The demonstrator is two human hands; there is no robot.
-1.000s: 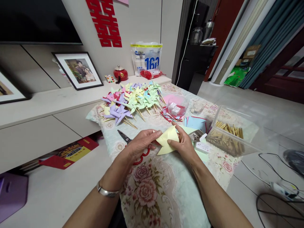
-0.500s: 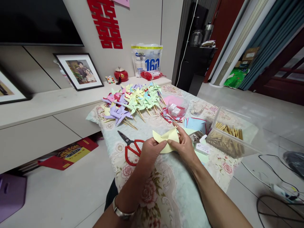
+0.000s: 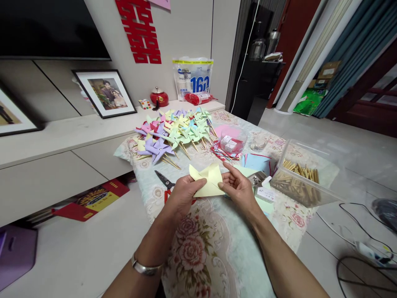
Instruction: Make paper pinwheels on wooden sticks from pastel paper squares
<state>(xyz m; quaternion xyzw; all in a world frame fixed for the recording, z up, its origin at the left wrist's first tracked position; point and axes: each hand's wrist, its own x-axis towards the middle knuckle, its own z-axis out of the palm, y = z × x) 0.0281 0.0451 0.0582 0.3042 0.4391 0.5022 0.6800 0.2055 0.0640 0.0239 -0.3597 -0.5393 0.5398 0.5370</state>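
Far beyond the left hand (image 3: 182, 194), a heap of paper pinwheels (image 3: 173, 132) lies on the tabletop (image 3: 217, 256). Just under this hand, red-handled scissors (image 3: 165, 183) lie partly hidden. The left grip is clenched on the lower left edge of a yellow paper piece (image 3: 208, 182), thumb on top. The paper is in the air between both hands, above the flowered cloth. The right hand (image 3: 240, 190) pinches its right edge, with the index finger stretched out. Just right of this hand lies a small white box (image 3: 265, 193), and further right stands a clear plastic box of wooden sticks (image 3: 299, 176).
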